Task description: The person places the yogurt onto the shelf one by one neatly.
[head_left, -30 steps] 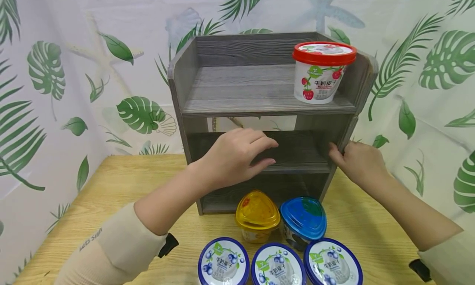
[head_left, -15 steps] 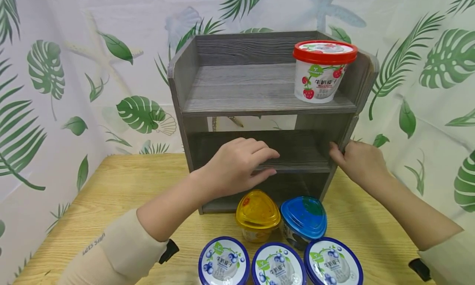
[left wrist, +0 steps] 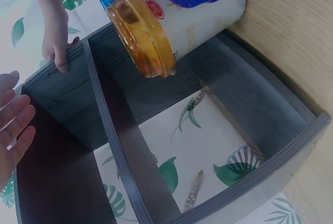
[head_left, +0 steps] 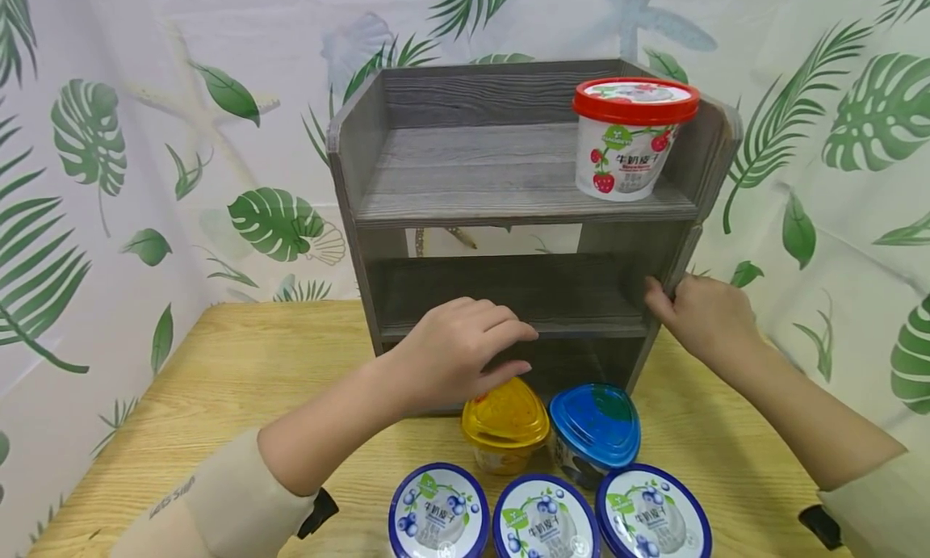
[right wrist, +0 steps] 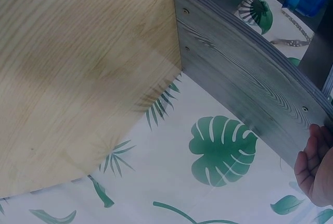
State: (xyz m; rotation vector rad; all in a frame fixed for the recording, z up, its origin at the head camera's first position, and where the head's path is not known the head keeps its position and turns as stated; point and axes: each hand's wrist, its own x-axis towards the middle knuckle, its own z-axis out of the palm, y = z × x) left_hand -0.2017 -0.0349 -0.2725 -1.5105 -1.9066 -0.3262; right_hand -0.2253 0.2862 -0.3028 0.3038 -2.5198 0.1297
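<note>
My right hand (head_left: 710, 316) grips the right side panel of a grey wooden shelf (head_left: 465, 170), thumb on the inner side and fingers on the outer face. In the right wrist view, the fingers (right wrist: 312, 153) lie curled against that panel. Nothing is in my left hand (head_left: 465, 352), which hovers with loosely bent fingers before the middle shelf board, just above a yellow-lidded tub (head_left: 506, 421). Beside that tub stands a blue-lidded one (head_left: 597, 429). A strawberry ice cream tub (head_left: 632, 150) with a red lid sits at the right end of the top board.
Three blueberry tubs with dark blue rims, the left (head_left: 438, 513), middle (head_left: 546, 519) and right (head_left: 654, 516), line the table's near side. A leaf-patterned cloth (head_left: 182, 243) hangs behind the shelf. Wooden table surface (head_left: 254, 364) extends to the left.
My left hand has sunk from the middle compartment's height to just over the yellow-lidded tub. The right hand, the shelf and the tubs have stayed in place.
</note>
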